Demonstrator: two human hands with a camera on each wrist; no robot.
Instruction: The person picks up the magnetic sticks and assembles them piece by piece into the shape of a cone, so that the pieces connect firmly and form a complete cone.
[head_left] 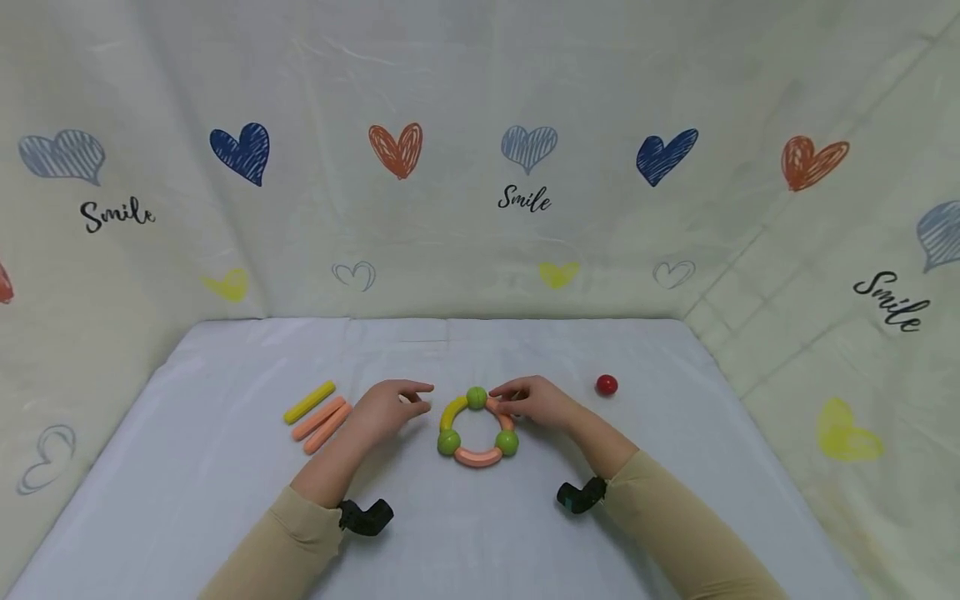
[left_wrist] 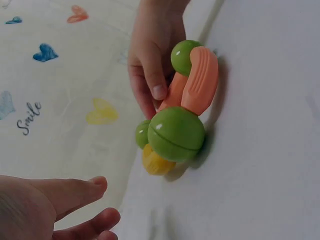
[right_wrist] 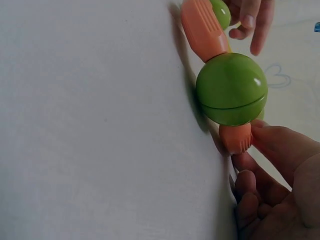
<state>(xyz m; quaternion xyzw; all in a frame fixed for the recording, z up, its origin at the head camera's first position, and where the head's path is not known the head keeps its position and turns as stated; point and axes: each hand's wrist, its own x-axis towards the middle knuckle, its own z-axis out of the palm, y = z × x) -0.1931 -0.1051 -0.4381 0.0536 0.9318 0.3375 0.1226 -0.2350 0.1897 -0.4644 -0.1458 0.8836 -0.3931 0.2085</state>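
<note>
1. My right hand (head_left: 536,402) pinched the right-hand salmon arc (right_wrist: 236,137) between thumb and fingers, a narrow hold; squeezed or tugged there, the arc risked working out of its joint, I judged.
2. The arc belonged to a ring (head_left: 477,458) between my hands, on the white cloth (head_left: 480,537) or just above it; I could not tell which. Three green balls linked its arcs, so a lift from one side might have tipped it or strained the yellow arc (head_left: 452,412) opposite.
3. My left hand (head_left: 386,408) stood apart from the ring, thumb and fingers parted around nothing, leaving that side unsteadied should it have swung.
4. Beside my left hand lay a yellow stick (head_left: 309,402) and two salmon sticks (head_left: 320,418), which a backward sweep could have scattered.
5. Off right, a red ball (head_left: 607,385) sat loose, liable to roll if bumped.
</note>
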